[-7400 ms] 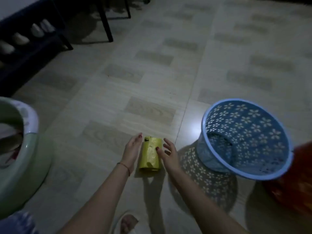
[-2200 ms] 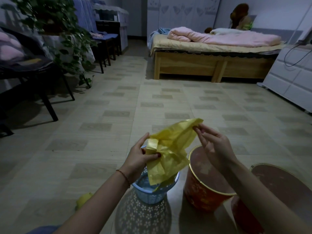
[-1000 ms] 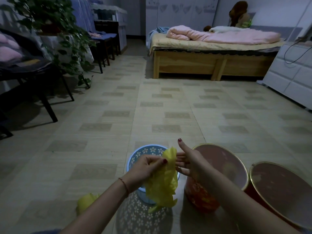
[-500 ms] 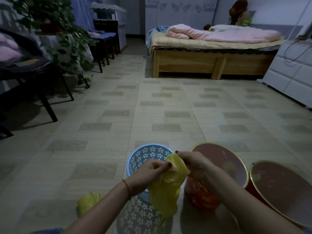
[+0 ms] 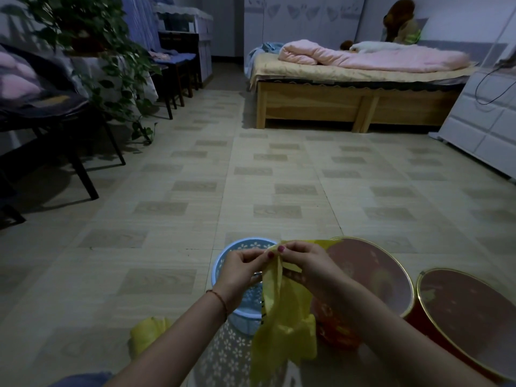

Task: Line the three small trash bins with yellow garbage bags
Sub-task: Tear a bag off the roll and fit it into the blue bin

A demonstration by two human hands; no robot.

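Now both the left hand point(image 5: 242, 268) and right hand point(image 5: 304, 265) pinch the yellow garbage bag point(image 5: 282, 317) at its top edge, low centre of frame, above the blue perforated bin point(image 5: 223, 263). Thin film may cling or tear if the layers are pulled apart unevenly.

yellow bag point(image 5: 282, 328), blue flower-patterned bin point(image 5: 223, 263), 2 red bins point(image 5: 402, 277)

Left hand point(image 5: 241, 268) and right hand point(image 5: 303, 263) meet, each grip pinching with curled fingertips.
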